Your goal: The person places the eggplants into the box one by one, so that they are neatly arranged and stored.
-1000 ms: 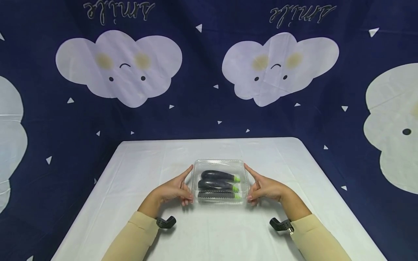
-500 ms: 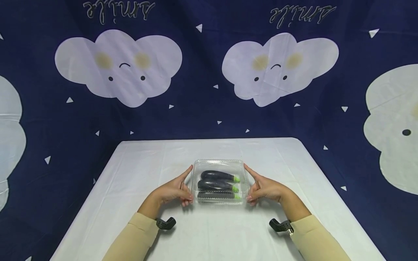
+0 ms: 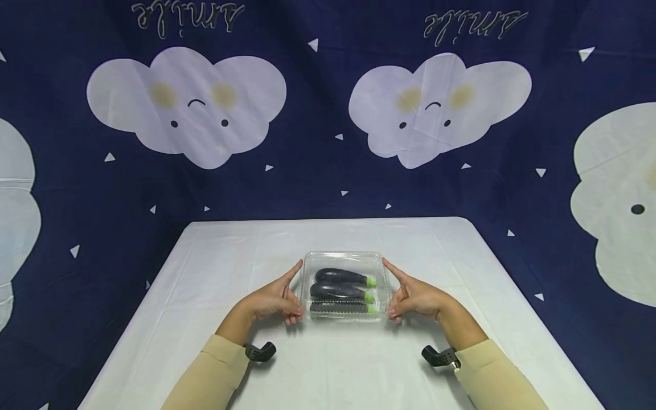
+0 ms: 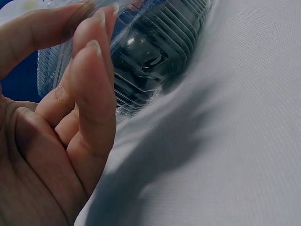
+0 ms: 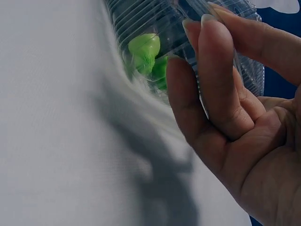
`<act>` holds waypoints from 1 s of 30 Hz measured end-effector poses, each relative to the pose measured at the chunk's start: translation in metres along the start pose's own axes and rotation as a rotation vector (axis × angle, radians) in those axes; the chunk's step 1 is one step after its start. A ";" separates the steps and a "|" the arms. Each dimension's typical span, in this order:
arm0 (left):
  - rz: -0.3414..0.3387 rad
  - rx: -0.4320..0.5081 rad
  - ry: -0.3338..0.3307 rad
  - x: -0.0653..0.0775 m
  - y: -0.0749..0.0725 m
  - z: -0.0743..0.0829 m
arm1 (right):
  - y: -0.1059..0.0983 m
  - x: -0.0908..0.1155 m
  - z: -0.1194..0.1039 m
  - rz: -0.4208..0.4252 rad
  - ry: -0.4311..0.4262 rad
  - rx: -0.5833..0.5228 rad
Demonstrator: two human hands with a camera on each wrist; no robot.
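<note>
A clear plastic clamshell box with its lid down is in the middle of the table in the head view. Inside lie three dark eggplants, side by side, their green stem ends toward the right. My left hand pinches the box's left edge between thumb and fingers, index finger stretched toward the back corner. On the opposite edge my right hand holds it the same way. Both wrist views show fingertips at the ribbed box wall, close to the cloth. Whether the base touches the cloth, I cannot tell.
A white cloth covers the table. Behind it hangs a dark blue curtain printed with white clouds and small triangles. Each wrist carries a black camera mount near the beige sleeve.
</note>
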State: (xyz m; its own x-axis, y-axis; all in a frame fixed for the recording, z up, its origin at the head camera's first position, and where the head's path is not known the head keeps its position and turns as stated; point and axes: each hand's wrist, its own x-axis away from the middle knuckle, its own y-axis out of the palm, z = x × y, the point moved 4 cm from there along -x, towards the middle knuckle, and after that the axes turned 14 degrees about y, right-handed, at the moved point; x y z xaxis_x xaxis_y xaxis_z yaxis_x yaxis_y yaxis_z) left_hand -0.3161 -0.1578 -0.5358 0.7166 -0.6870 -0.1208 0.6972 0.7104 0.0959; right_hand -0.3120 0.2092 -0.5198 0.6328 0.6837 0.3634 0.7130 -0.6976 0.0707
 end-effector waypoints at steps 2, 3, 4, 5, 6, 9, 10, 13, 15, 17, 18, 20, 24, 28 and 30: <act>-0.002 0.001 0.003 0.000 0.000 0.000 | 0.000 0.000 0.000 0.000 -0.003 -0.003; -0.003 0.002 0.004 0.000 0.000 0.000 | 0.000 0.000 0.001 0.002 -0.002 -0.006; -0.003 0.002 0.004 0.000 0.000 0.000 | -0.001 -0.001 0.001 0.002 0.001 -0.008; -0.003 0.003 0.003 0.000 0.000 0.000 | -0.001 -0.001 0.002 0.003 0.004 -0.010; -0.002 0.005 0.003 0.000 0.000 0.000 | -0.001 -0.001 0.002 0.004 0.006 -0.011; 0.004 0.004 0.004 0.000 0.000 0.000 | -0.001 -0.001 0.002 0.010 0.016 -0.014; 0.007 0.003 0.005 0.000 0.000 0.000 | -0.001 -0.001 0.002 0.013 0.020 -0.014; 0.017 -0.005 0.015 0.000 -0.001 0.000 | -0.001 -0.001 0.001 0.023 0.029 -0.018; 0.022 -0.004 0.026 0.000 -0.002 -0.001 | -0.001 -0.001 0.001 0.033 0.036 -0.021; 0.023 0.001 0.039 0.001 -0.003 -0.002 | -0.002 -0.001 0.000 0.043 0.043 -0.022; 0.023 0.007 0.044 0.001 -0.004 -0.003 | -0.002 -0.001 0.000 0.048 0.047 -0.023; 0.026 0.023 0.043 0.003 -0.005 -0.005 | -0.004 -0.002 0.000 0.060 0.052 -0.016; 0.028 0.051 0.027 0.007 -0.006 -0.007 | -0.007 -0.001 0.001 0.079 0.059 0.013; 0.042 0.057 0.014 0.009 -0.009 -0.008 | -0.011 0.003 0.003 0.095 0.045 0.061; 0.085 0.022 0.005 0.011 -0.012 -0.008 | -0.015 0.005 0.003 0.121 0.036 0.085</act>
State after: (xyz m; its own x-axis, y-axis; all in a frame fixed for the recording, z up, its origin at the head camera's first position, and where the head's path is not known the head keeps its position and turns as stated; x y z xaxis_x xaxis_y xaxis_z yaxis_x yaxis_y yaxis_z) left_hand -0.3168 -0.1725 -0.5460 0.7728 -0.6240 -0.1158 0.6346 0.7622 0.1279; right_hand -0.3183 0.2239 -0.5219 0.7054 0.5865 0.3982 0.6562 -0.7527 -0.0537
